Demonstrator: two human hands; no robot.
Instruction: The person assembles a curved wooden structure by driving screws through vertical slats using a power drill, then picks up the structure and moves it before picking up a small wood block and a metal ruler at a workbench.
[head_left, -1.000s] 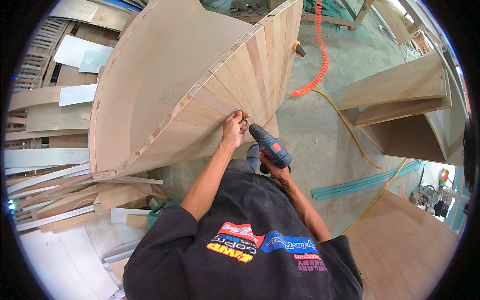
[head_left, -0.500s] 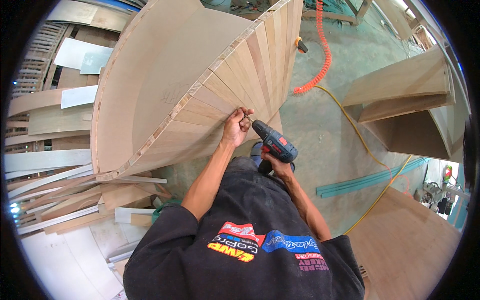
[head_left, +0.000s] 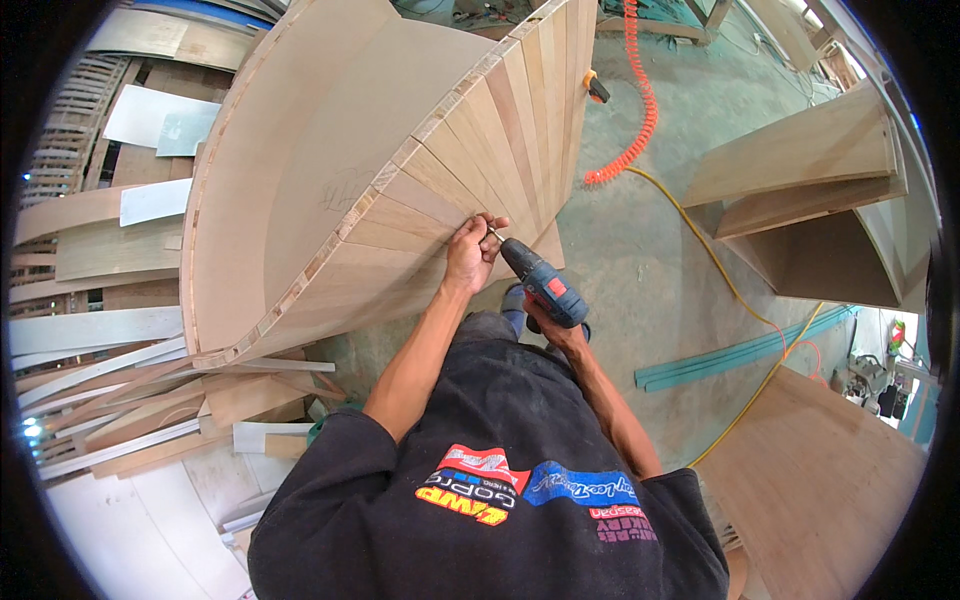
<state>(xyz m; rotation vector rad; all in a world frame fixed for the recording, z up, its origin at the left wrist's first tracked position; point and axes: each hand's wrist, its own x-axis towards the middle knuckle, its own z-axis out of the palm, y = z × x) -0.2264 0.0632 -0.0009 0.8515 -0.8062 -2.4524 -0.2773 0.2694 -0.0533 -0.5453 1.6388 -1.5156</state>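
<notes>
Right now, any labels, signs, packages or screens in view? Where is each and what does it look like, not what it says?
Label on the cordless drill: small red patch on the dark blue body, held in the right hand.
Printed logos on the person's black shirt: red, yellow, blue and pink marks across the chest.
No packages, signs or screens that I can make out.

right hand (head_left: 548,330) is hiding mostly behind the drill (head_left: 540,283) | bit tip is being covered by left hand (head_left: 470,252) fingers
</notes>
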